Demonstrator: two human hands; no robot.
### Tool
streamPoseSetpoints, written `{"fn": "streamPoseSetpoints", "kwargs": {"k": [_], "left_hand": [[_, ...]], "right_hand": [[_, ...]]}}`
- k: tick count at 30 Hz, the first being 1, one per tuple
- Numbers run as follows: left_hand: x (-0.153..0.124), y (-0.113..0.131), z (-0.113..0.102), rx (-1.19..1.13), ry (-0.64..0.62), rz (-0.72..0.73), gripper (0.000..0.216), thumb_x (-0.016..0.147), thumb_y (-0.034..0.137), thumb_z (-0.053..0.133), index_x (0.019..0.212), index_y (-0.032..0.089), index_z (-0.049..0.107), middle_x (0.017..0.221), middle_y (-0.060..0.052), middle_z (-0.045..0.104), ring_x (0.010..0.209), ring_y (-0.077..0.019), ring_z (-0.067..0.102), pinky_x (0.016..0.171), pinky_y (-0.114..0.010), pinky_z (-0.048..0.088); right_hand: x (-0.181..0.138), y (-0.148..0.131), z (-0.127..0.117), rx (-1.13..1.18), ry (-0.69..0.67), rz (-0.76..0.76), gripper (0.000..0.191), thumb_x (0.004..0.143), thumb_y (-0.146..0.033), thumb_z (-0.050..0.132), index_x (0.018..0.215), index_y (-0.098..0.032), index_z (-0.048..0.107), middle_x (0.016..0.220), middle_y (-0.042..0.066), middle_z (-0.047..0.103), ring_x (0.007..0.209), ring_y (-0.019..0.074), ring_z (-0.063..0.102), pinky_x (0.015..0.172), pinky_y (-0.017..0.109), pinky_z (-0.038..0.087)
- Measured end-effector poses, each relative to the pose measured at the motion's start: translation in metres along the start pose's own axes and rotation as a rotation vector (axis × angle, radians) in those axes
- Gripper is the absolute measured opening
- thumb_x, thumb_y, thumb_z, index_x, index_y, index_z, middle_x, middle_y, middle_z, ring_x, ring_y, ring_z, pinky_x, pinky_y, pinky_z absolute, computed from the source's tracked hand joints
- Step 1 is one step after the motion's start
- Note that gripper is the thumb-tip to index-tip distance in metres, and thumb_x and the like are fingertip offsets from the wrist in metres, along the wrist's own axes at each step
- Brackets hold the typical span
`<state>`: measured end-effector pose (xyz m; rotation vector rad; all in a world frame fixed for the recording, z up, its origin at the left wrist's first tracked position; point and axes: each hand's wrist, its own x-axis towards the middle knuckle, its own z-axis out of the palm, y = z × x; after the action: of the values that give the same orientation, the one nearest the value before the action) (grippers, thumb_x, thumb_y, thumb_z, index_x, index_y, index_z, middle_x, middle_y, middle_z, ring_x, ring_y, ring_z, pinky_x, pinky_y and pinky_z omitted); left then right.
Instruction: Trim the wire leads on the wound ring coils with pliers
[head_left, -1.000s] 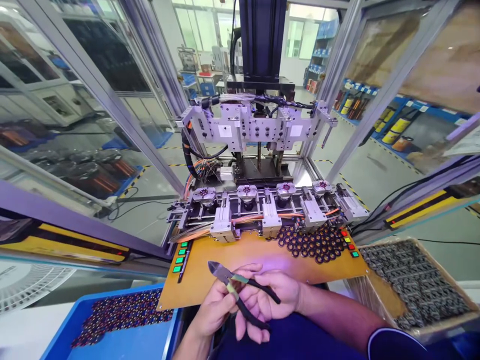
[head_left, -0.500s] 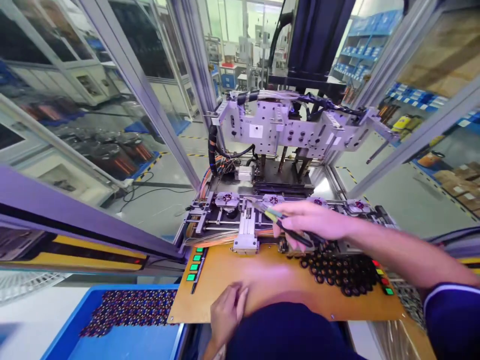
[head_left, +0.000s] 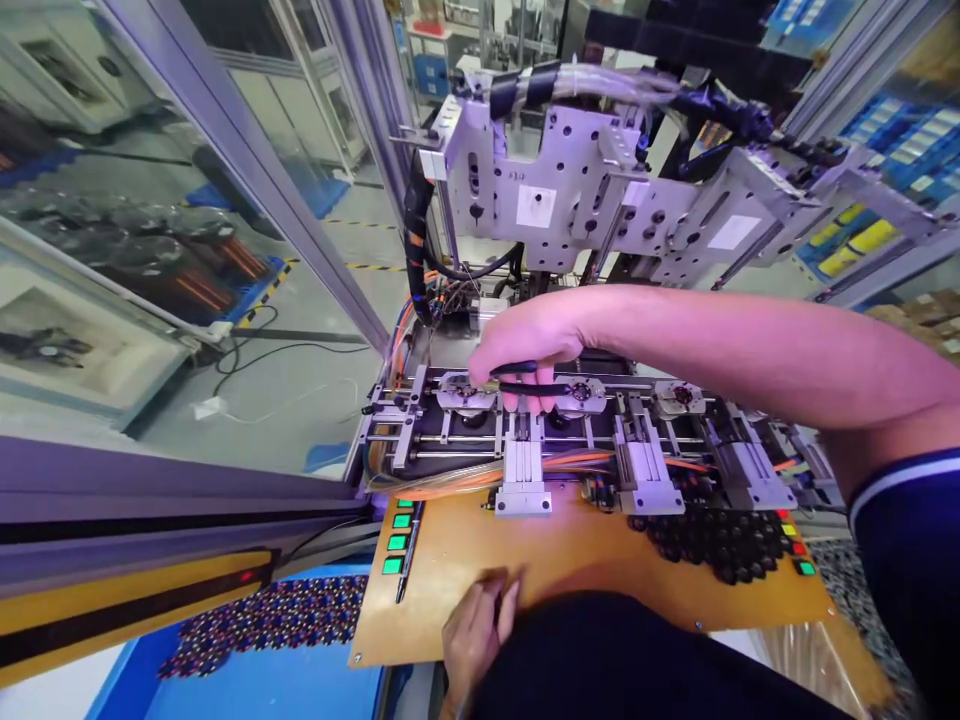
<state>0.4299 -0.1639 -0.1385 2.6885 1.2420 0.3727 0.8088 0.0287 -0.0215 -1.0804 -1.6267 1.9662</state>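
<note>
My right hand [head_left: 529,345] is closed around the black-handled pliers [head_left: 529,388] above the leftmost round fixture [head_left: 463,392] of the machine. The jaws point left, and my fingers hide most of them, so I cannot tell whether they touch the fixture. Just right of the hand, a second fixture [head_left: 581,394] holds a small dark ring-shaped part. Near the front edge of the orange-brown panel [head_left: 570,560], my left hand [head_left: 478,625] rests with its fingers curled in and nothing visible in them.
Several dark round parts [head_left: 720,540] are heaped at the panel's right. Green buttons [head_left: 397,543] and a black pen [head_left: 409,550] lie on its left. A blue tray [head_left: 262,685] of small parts stands lower left. Above hangs a metal plate assembly [head_left: 570,190].
My right hand has moved left and forward with the pliers, from over the middle of the machine to the leftmost fixture. The view has tilted down and closer. My left hand stays on the panel.
</note>
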Motion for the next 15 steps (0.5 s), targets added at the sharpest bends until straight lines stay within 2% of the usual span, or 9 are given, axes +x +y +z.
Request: {"fn": "streamPoseSetpoints", "kwargs": {"k": [2, 7, 12, 15], "left_hand": [[0.004, 0.004, -0.003, 0.016, -0.006, 0.026, 0.017, 0.082, 0.014, 0.072, 0.098, 0.019, 0.075, 0.090, -0.004, 0.073, 0.076, -0.0134, 0.071, 0.077, -0.018, 0.051], [0.015, 0.014, -0.007, 0.046, 0.042, 0.088, 0.022, 0.079, 0.012, 0.075, 0.099, 0.017, 0.069, 0.089, -0.003, 0.073, 0.075, -0.0129, 0.070, 0.078, -0.019, 0.050], [0.025, 0.021, -0.005, 0.071, 0.110, 0.145, 0.024, 0.081, 0.006, 0.074, 0.101, 0.013, 0.062, 0.087, -0.002, 0.070, 0.075, -0.0084, 0.067, 0.077, -0.018, 0.049], [0.025, 0.021, -0.006, 0.085, 0.100, 0.167, 0.020, 0.084, 0.008, 0.072, 0.100, 0.011, 0.061, 0.087, -0.003, 0.069, 0.074, -0.0081, 0.067, 0.076, -0.019, 0.049]], "right_hand": [[0.004, -0.001, 0.000, -0.029, -0.027, -0.068, 0.029, 0.088, -0.016, 0.050, 0.067, -0.001, 0.064, 0.048, 0.001, 0.044, 0.047, 0.0137, 0.059, 0.055, 0.035, 0.052], [0.001, -0.011, 0.006, -0.018, 0.068, 0.206, 0.034, 0.092, -0.015, 0.049, 0.064, 0.001, 0.058, 0.053, 0.000, 0.041, 0.065, 0.0187, 0.067, 0.063, 0.041, 0.052], [-0.002, -0.016, 0.007, 0.004, 0.051, 0.282, 0.019, 0.090, -0.019, 0.051, 0.080, -0.004, 0.055, 0.061, 0.001, 0.050, 0.075, 0.0206, 0.070, 0.069, 0.036, 0.057], [-0.002, -0.017, 0.005, 0.018, 0.040, 0.299, 0.013, 0.089, -0.018, 0.051, 0.089, -0.006, 0.055, 0.066, 0.003, 0.055, 0.075, 0.0208, 0.070, 0.068, 0.033, 0.058]]}}
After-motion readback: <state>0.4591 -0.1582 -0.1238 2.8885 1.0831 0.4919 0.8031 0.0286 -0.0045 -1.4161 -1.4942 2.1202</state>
